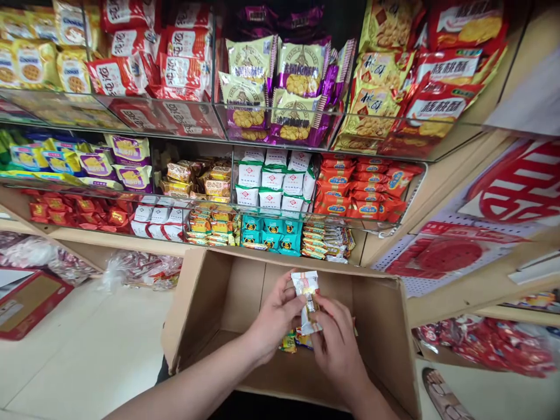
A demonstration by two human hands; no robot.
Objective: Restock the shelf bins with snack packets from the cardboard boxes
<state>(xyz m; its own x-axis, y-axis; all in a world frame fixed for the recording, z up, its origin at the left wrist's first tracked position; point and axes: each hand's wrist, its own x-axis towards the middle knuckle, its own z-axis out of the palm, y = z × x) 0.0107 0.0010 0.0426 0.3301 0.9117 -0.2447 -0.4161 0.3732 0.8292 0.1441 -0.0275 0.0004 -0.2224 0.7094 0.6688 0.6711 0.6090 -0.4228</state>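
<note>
Both of my hands are inside an open cardboard box (205,297) in front of a snack shelf. My left hand (275,315) and my right hand (335,335) are closed together on a small stack of white snack packets (306,291), held upright above the box floor. A few more small colourful packets (291,341) lie on the bottom of the box under my hands.
Glass shelves (210,137) hold rows of biscuit and snack bags. The low tier has white cartons (271,178), orange packets (359,186) and teal packs (266,233). A red box (26,300) lies on the tiled floor at left, beside clear bags of sweets (140,268).
</note>
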